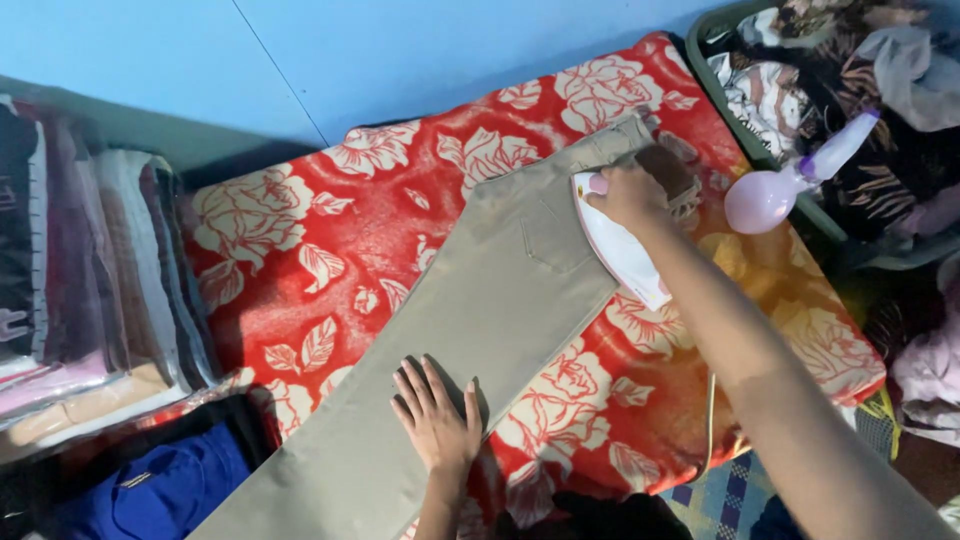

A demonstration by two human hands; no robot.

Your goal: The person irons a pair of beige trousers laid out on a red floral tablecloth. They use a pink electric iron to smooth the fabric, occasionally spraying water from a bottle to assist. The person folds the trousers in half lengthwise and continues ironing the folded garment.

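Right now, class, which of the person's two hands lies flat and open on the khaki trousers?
The left hand, fingers spread flat on the khaki trousers leg. The right hand instead grips the white clothes iron near the waistband.

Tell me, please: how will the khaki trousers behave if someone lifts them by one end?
The khaki trousers would probably flop and sag, since they lie flat like soft cloth. They look light for their size. They may slide little on the red floral blanket.
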